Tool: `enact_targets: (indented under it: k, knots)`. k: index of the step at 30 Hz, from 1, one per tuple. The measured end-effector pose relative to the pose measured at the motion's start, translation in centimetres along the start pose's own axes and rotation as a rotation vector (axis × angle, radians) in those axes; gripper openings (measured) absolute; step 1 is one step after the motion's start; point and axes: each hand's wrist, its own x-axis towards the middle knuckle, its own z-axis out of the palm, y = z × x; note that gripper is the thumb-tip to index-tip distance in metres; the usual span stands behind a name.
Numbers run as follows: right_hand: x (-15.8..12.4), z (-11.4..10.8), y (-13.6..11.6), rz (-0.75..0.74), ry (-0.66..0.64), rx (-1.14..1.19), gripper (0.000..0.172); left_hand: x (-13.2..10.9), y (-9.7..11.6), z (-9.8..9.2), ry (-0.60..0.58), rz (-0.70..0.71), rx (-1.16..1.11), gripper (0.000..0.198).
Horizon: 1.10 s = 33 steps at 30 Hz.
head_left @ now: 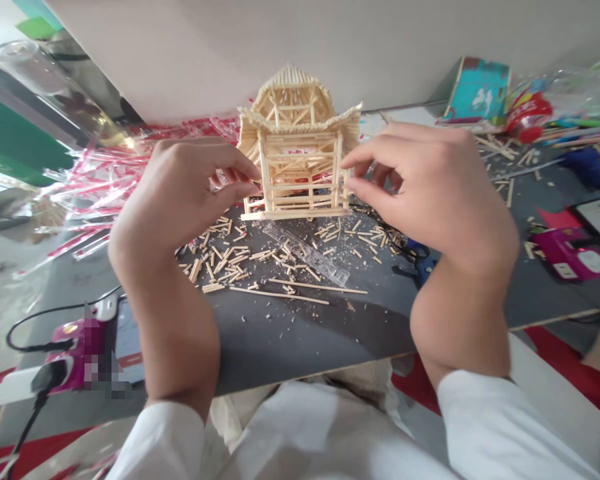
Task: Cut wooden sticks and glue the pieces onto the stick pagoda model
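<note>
Fingers [367, 152] on stick house [300, 128], bottle [531, 117] beyond

Craft workspace, stick model [300, 129], offcuts [213, 288], ruler [307, 253]

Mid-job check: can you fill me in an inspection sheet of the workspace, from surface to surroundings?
Surface: dark tabletop, littered with small debris.
Main piece: pale stick model with a tiered roof, upright between the hands; whether its base touches the tabletop cannot be told.
Clutter: short stick pieces, two long sticks, a transparent strip, red-and-clear plastic packaging.
Left hand: fingertips at the model's left side; firmness of grip unclear.
Right hand: fingertips at its right side; likewise unclear.
Cables: black cable plugged into the left purple power strip.
Surroundings: pale wall behind; turquoise item at right.
Other people: nothing seen.
</note>
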Motion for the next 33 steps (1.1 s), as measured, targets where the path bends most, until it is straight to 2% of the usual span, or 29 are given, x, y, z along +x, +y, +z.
enact_targets:
  k: [6,9,14,18,20,22,24,25,26,28,31,33]
  knots:
    - [-0.3,-0.9,0.0,0.018,0.016,0.006,0.011,-0.6,-0.4,-0.8,0.039,-0.047,0.018,0.016]
    - [-0.6,-1.1,0.0,0.052,0.086,0.032,0.008,-1.1,-0.3,-1.0,0.056,-0.024,0.020,0.016]
    - [-1.0,-1.4,0.7,0.090,0.236,0.047,0.018,-2.2,0.1,-1.7,0.115,-0.011,-0.001,0.015]
    - [-1.5,-2.1,0.8,0.067,0.273,0.016,0.010,-3.3,0.6,-2.5,0.125,-0.032,0.023,0.019]
    - [-2.0,-2.6,0.6,0.065,0.227,0.049,0.019,-3.8,1.0,-2.7,0.141,-0.022,0.040,0.020]
    - [-2.4,-3.0,0.3,0.075,0.243,0.096,0.027,-4.3,1.6,-2.8,0.154,-0.022,0.031,0.021]
    - [-2.9,-2.9,0.2,0.085,0.320,0.191,0.018,-4.7,1.9,-2.5,0.139,-0.036,-0.023,0.024]
    - [-3.2,-2.5,0.3,0.095,0.364,0.269,0.009,-4.8,1.8,-2.2,0.129,-0.050,-0.063,0.024]
    - [-3.5,-1.9,0.5,0.116,0.396,0.346,0.007,-4.9,1.6,-1.8,0.125,-0.071,-0.111,0.024]
    - [-4.5,0.1,0.9,0.192,0.438,0.432,0.019,-4.9,0.6,-0.7,0.173,-0.186,-0.134,0.022]
    - [-6.5,4.7,1.4,0.270,0.550,0.233,0.026,-4.5,-1.8,1.5,0.351,-0.436,-0.019,0.027]
    - [-7.8,8.1,1.6,0.258,0.552,0.214,0.026,-4.1,-3.3,3.0,0.401,-0.495,-0.036,0.032]
